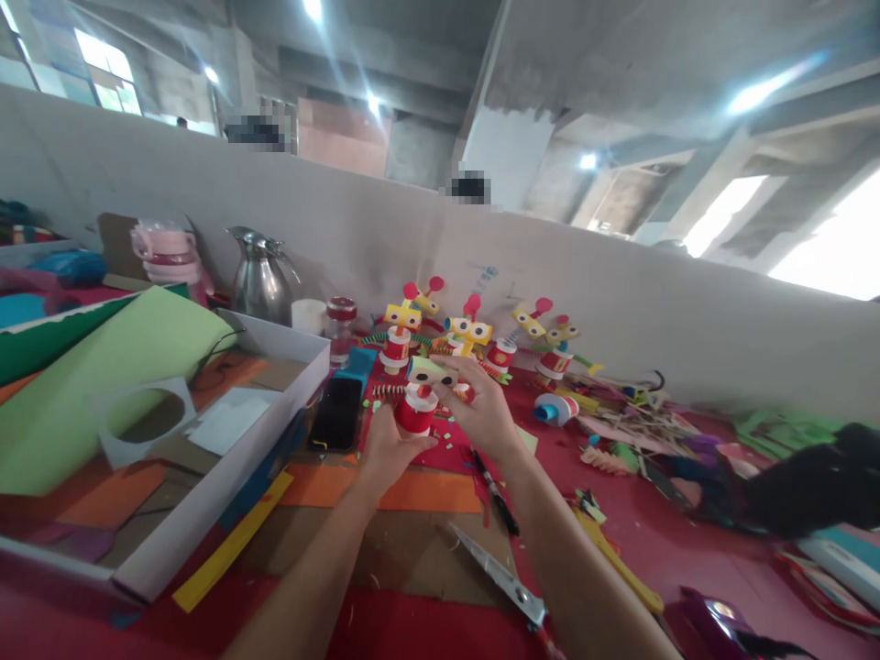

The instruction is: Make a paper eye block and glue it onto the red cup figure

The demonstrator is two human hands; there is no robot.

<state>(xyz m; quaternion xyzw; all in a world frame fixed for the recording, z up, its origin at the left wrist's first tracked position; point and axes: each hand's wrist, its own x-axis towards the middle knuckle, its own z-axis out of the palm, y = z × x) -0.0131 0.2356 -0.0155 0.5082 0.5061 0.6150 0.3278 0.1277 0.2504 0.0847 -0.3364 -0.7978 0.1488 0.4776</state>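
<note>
One red-and-white paper-cup figure (pixel 420 400) with a pale-green tube head (pixel 423 371), before yellow-headed paper figures (pixel 402 318) on the red surface (pixel 674 561).
The left hand (pixel 389 445) clasps the cup body (pixel 415 417); the right hand (pixel 479 408) pinches the head.

Offers no legible word, brand or number, showing just a blue scribble (pixel 489 273) on the pale partition (pixel 639 284) and tiny markings (pixel 504 358) on the red-banded paper cups (pixel 395 351) before it, all too blurred to make out.
</note>
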